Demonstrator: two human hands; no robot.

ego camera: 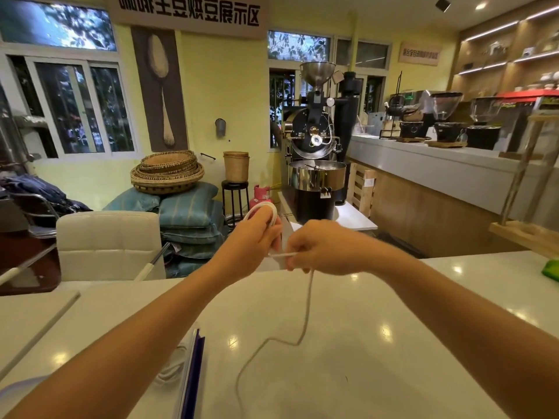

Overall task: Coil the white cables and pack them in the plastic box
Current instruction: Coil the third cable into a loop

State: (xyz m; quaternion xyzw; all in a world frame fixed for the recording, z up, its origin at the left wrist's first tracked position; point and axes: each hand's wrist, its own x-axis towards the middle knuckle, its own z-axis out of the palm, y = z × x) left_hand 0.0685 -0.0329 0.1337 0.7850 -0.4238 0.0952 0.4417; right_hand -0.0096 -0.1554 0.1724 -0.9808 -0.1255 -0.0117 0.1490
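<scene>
Coffee shop w/ roastery, drum roaster (314, 140), grinders (445, 108) on bar counter (423, 168), stacked sacks (189, 208), lit shelves (496, 64)

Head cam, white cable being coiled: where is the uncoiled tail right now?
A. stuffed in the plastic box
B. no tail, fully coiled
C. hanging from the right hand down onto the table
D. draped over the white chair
C: the white cable drops from the right hand, which pinches it, and snakes across the table, while the left hand grips the finished loops.
</scene>
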